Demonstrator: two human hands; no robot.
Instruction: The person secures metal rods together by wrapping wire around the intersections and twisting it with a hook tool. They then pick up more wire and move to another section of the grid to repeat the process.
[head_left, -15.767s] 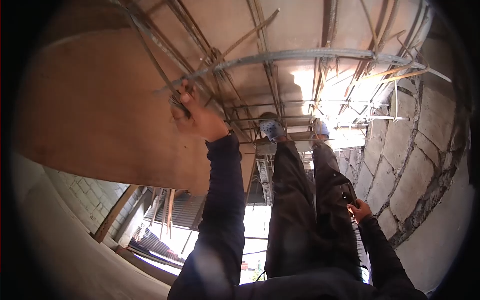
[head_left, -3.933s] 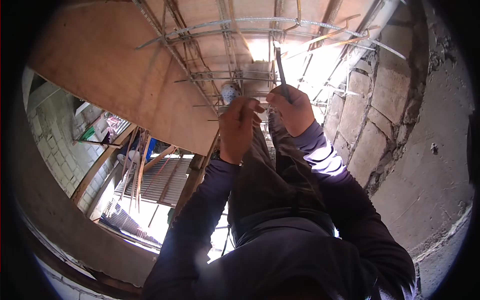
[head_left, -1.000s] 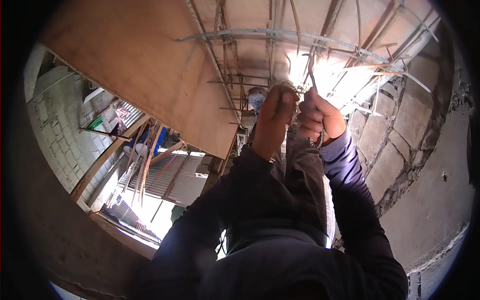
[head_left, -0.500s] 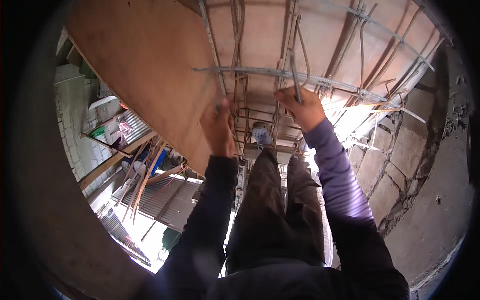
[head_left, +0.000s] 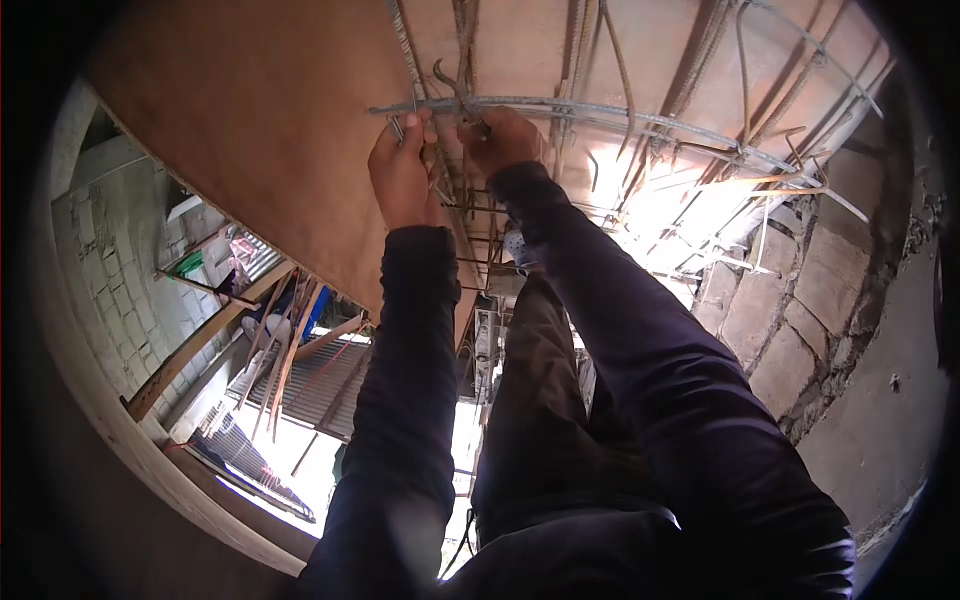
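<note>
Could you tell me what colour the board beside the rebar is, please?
The board is reddish-brown plywood, plain and unpatterned, seen in the head view.

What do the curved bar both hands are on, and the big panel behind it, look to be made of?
Curved bar: likely steel rebar, dull grey with a ribbed surface. Panel: apparently plywood, flat matte reddish-brown sheet. Left hand and right hand grip at the bar.

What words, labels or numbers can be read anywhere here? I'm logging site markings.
None: no readable text shows on the plywood board, the grey rebar, the block wall, the left hand or the right hand.
</note>
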